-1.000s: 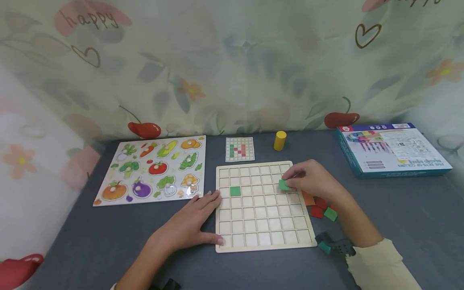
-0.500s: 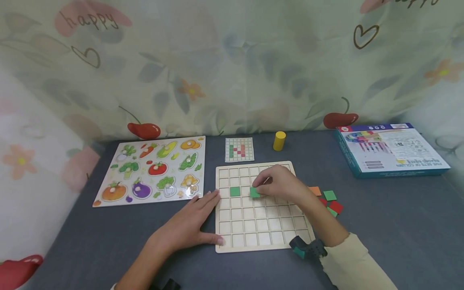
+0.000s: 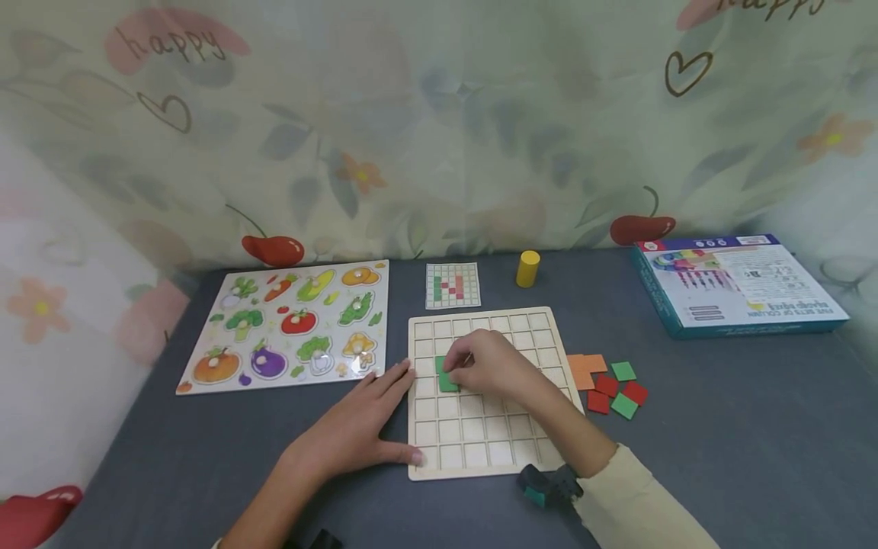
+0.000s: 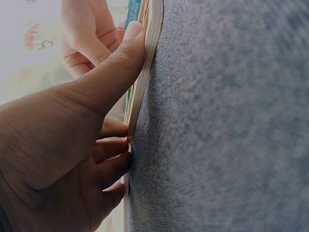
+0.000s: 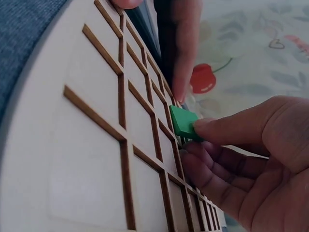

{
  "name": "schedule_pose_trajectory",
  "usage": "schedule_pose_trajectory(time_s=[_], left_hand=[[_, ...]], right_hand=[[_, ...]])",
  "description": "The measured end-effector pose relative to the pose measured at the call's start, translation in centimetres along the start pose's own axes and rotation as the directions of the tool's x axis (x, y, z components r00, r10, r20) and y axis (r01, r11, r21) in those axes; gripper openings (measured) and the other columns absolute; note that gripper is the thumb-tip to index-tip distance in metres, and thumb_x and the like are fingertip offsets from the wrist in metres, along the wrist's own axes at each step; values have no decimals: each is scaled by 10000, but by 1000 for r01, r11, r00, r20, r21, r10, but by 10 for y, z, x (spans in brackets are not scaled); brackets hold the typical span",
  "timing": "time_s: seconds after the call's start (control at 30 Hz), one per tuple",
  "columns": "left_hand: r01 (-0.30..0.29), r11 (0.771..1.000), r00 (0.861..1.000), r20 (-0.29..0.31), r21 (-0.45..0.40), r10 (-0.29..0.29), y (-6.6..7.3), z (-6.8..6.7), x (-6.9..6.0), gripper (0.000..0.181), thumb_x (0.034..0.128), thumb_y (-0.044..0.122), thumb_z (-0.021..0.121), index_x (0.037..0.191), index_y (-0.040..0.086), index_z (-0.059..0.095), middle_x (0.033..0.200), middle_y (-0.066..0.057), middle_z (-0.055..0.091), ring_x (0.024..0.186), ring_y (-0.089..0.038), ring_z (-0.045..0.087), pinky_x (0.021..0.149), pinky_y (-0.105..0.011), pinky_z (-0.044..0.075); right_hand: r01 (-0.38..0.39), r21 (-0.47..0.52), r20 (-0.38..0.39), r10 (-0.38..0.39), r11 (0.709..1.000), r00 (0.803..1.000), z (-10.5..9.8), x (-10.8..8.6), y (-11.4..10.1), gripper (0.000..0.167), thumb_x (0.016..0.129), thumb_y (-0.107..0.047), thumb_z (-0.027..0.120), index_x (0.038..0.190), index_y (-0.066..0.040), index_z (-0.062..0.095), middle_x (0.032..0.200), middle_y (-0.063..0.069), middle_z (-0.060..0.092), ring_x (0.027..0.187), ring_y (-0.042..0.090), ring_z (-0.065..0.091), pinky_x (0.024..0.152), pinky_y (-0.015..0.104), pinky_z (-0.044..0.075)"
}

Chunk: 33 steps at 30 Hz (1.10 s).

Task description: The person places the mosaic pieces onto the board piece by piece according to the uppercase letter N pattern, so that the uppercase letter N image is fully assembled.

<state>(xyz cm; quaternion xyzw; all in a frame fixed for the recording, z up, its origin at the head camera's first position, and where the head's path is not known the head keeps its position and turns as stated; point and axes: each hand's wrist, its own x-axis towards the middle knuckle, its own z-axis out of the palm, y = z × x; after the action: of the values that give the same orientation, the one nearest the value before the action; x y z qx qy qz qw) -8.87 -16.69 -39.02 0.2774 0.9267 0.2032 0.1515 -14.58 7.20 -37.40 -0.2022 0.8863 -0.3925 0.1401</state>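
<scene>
A pale wooden grid board lies on the dark table. My right hand pinches a green square tile between thumb and fingers over the board's left part, tilted against the grid in the right wrist view. Just above it in the head view, another green tile sits in a cell, partly behind my fingers. My left hand rests along the board's left edge, fingers spread, thumb on its near left corner. Right of the board lie loose tiles: orange, red and green.
Behind the board are a small card with a coloured grid pattern and a yellow cylinder. A vegetable puzzle board lies at the left. At the right is a flat box. A patterned cloth hangs behind.
My right hand has carried the green tile leftward across the board to just below the other green tile. The loose tiles at the right have come into fuller view. My left hand stays put.
</scene>
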Motion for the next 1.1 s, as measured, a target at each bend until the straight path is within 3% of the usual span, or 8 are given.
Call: schedule_pose_trajectory(time_s=[0.27,0.53,0.77,1.1], left_hand=[[4,1000,1000,-2,-7,-4,2,0,0,1077,801,661,723,1584,64,288,1643,-98,220,1491,-287,218,1184,-535,184],[2,1000,1000,-9,7,-2,4,-1,0,1062,796,637,747,1570,47,322,1619,-121,279,1488,-264,236,1194,-510,168],[2,1000,1000,-13,12,-2,4,-1,0,1057,796,640,743,1568,50,327,1609,-135,292,1483,-276,247,1190,-515,177],[23,1000,1000,-17,15,-23,5,0,-2,1056,790,650,739,1569,64,334,1604,-132,300,1478,-309,254,1170,-542,225]], right_hand=[[73,-75,-1,-73,994,997,7,-2,0,87,866,-5,752,866,-92,752,798,-60,640,733,104,570,710,301,507],[66,-164,-23,-71,984,997,11,-5,-2,113,860,-5,753,905,-101,791,873,-61,648,868,135,595,819,347,513],[121,-177,-32,-128,977,991,11,-9,-2,158,846,33,733,903,-97,803,842,-50,636,770,113,561,712,296,497],[158,-167,-35,-166,973,985,3,-20,3,155,858,20,723,956,-82,787,868,-31,658,754,100,549,710,280,496]])
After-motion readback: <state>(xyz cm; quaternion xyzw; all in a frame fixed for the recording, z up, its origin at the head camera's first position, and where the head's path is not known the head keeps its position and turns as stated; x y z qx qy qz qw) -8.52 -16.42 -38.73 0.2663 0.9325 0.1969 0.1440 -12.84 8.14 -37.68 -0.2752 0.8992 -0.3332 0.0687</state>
